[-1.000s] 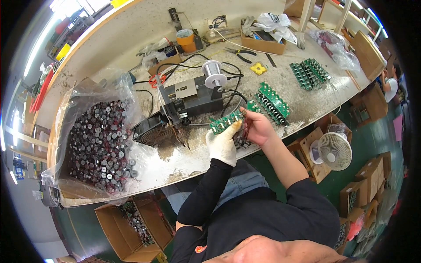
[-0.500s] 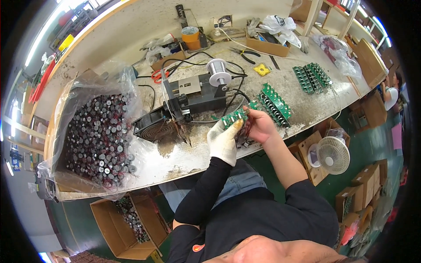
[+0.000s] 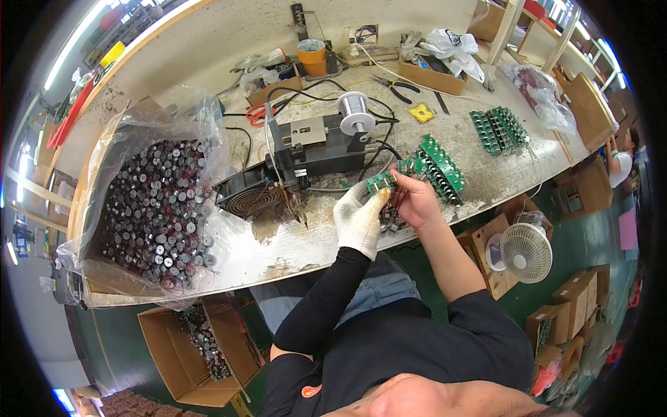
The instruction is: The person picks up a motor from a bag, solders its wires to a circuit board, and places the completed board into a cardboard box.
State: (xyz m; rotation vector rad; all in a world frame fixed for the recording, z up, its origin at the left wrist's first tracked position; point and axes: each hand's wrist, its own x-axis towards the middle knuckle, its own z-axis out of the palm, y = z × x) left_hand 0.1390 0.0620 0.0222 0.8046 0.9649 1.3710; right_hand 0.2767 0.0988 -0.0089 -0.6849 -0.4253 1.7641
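My left hand (image 3: 358, 221), in a white glove with a stained thumb, pinches a small green circuit board (image 3: 379, 183) above the table's front part. The bare fingers of my right hand (image 3: 419, 203) close together at the board's right end; what they grip is too small to make out. Small round motors with dark red wires (image 3: 390, 221) lie below, partly hidden by the hands. Just beyond my right hand rests a green board panel (image 3: 442, 167) with a row of white and black parts. Left of the glove stands a black soldering machine (image 3: 323, 156) bearing a solder wire spool (image 3: 355, 113).
A plastic-lined box of motors (image 3: 156, 215) occupies the table's left. A round black fan (image 3: 251, 200) sits by the soldering machine. More green boards (image 3: 499, 130), pliers (image 3: 398, 88) and a yellow sponge (image 3: 421, 112) lie farther back. A white fan (image 3: 524, 254) stands right, below table level.
Both hands stay together at the circuit board, which has turned slightly and shows less of its length. The whole view has shifted a little.
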